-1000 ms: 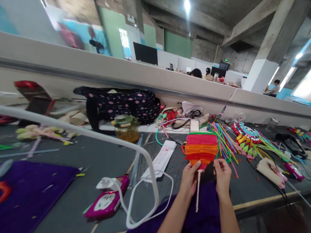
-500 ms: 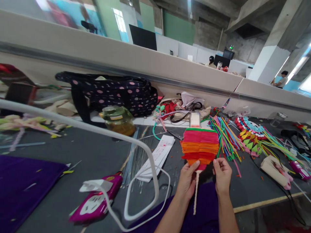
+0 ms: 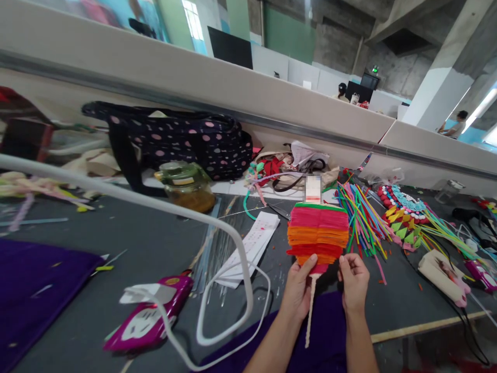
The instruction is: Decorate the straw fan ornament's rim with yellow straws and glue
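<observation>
A fan-shaped piece (image 3: 318,233) of pink, orange and red strips stands upright before me. It has a green band along its top, and a twisted cream cord (image 3: 310,316) hangs from its pointed lower end. My left hand (image 3: 300,285) grips that lower end, thumb in front and the other fingers behind. Close by the lower right edge, my right hand (image 3: 354,280) has thumb and forefinger pinched together; whether anything is between them is hidden. Behind the piece, to the right, lies a bundle of coloured stems (image 3: 363,215).
A white bent tube (image 3: 233,238) crosses the left foreground. Beyond it are a pink packet (image 3: 151,316), paper strips (image 3: 248,254), a glass teapot (image 3: 184,186) and a dotted bag (image 3: 186,142). A beaded flower piece (image 3: 406,204) and a cream pouch (image 3: 442,277) lie right.
The view has shifted slightly, so the background sits higher. Both hands keep nearly the same pose at the fan-shaped piece, and its cord has swung a little to the left.
</observation>
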A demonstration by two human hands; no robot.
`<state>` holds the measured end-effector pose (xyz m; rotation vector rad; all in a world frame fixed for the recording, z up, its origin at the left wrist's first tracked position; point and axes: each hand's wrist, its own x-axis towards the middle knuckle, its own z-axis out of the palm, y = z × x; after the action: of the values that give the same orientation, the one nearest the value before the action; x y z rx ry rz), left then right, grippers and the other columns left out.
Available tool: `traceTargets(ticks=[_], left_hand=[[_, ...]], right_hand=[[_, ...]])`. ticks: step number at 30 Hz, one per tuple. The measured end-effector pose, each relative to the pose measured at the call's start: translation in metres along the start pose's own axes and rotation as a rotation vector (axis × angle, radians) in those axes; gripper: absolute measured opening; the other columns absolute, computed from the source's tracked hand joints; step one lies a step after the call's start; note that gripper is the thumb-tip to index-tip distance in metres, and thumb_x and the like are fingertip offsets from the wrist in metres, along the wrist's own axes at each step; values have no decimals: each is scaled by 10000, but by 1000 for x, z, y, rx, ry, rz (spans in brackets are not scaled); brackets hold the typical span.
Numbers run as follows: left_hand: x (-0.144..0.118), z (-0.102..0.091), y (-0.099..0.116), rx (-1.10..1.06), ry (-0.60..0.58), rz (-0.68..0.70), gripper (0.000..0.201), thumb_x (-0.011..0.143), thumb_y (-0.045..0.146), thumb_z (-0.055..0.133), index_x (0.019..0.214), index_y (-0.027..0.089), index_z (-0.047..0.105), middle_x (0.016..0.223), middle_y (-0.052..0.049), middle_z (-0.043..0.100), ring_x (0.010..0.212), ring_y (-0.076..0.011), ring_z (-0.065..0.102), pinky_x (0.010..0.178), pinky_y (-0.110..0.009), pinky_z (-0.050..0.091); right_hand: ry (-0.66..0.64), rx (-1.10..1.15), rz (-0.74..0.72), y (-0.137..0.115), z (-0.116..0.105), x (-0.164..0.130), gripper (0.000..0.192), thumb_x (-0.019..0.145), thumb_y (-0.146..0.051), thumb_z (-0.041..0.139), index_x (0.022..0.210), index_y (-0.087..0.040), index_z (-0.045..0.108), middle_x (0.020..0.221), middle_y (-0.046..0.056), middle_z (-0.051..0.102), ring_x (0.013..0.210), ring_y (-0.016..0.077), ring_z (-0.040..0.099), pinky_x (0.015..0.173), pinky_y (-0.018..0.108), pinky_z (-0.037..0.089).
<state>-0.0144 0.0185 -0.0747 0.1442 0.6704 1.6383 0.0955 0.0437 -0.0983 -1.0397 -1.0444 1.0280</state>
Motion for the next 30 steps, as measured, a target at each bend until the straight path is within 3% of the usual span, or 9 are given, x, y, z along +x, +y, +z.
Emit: traceTargets(ticks=[14, 22, 30], left_hand=[[-3, 1, 2, -36, -22, -42, 459, 644, 187, 796, 1071, 118, 641, 996, -111, 748, 883, -269, 714, 860, -377, 545], [-3, 0, 2, -25, -5, -52, 487, 637, 191, 800, 1087, 118, 630, 974, -106, 751, 883, -268, 714, 853, -375, 545], [-2, -2, 1, -37, -9, -50, 389, 659, 181, 789, 1019, 115, 659, 894, -88, 761, 881, -260, 713, 845, -357, 547]], right_hand=[[-41, 87, 43, -1, 0, -3, 255, 798, -394, 681, 739, -178, 558, 591, -73, 456, 424, 50, 383, 403, 177, 293], [-63, 131, 106, 0, 0, -3, 253, 792, -386, 695, 760, -158, 589, 626, -47, 531, 431, 37, 408, 396, 161, 305], [-66, 167, 139, -3, 0, -4, 249, 775, -382, 714, 752, -165, 594, 603, -52, 532, 425, 38, 403, 385, 159, 298]])
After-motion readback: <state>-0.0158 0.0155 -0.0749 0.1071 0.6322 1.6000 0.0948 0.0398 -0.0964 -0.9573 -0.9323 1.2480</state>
